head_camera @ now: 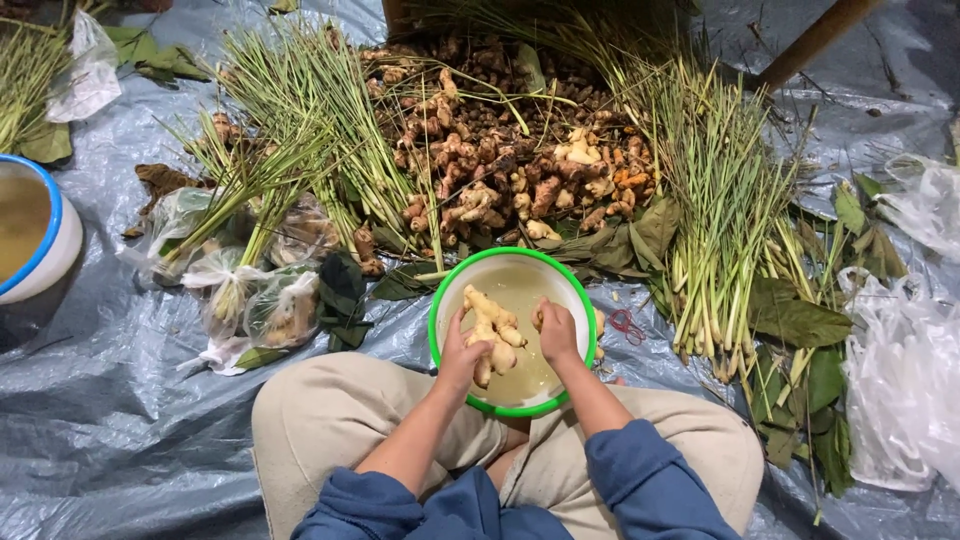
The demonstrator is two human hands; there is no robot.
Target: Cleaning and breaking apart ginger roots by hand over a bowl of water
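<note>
Fig.: head view, looking down on my lap. My left hand (462,352) is clamped on a pale ginger root (490,328), held over a green-rimmed bowl (436,322) of cloudy water, near centre between my knees. My right hand (556,330) is curled closed just right of the root, w/ fingers touching it; I cannot tell what, if anything, it grips. Far centre: heap of unwashed ginger (500,160) on a grey-blue tarp (110,420). Lemongrass bundles (715,200) lie right of the heap, more lemongrass stalks (300,120) left. Clear bags of packed produce (265,295) sit near left of the bowl. A blue-rimmed basin (45,240) at far-left edge. Dark green leaves (800,325) and empty plastic bags (900,390) at right.
</note>
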